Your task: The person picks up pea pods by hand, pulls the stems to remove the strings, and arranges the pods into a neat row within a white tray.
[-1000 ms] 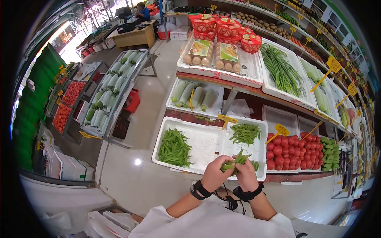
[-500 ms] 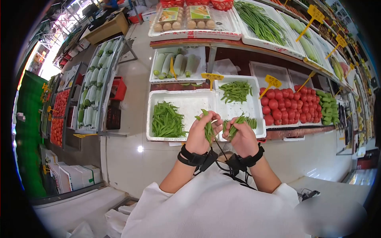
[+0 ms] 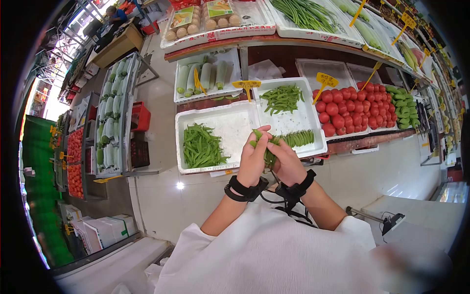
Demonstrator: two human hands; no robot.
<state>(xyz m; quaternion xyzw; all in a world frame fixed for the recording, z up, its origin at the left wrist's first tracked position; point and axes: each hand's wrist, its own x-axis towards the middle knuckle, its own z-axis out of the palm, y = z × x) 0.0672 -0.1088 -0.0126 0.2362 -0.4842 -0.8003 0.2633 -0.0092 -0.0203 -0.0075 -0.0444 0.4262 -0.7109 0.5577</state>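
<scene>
My left hand [image 3: 255, 154] and my right hand [image 3: 286, 160] meet over the front edge of two white foam boxes. Both are closed around a small bunch of slender green pods [image 3: 270, 158], beans or chili peppers by their look. Fingers hide part of the bunch. In the left foam box [image 3: 235, 117] lies a loose heap of green pods [image 3: 201, 146]. The right foam box [image 3: 313, 115] has a smaller heap [image 3: 282, 98] at its back and a neat row of pods [image 3: 299, 138] along its front, just beyond my right hand.
Red tomatoes [image 3: 342, 109] and green cucumber-like vegetables [image 3: 404, 109] fill trays at right. Behind are pale gourds [image 3: 206, 76], with egg cartons [image 3: 224, 15] on the shelf above. Yellow price tags [image 3: 327, 81] stick up between boxes. A gourd rack [image 3: 111, 112] stands at left.
My hands, apart before with pods in each, have come together so the pods form one bunch. The whole view has shifted and tilted slightly.
</scene>
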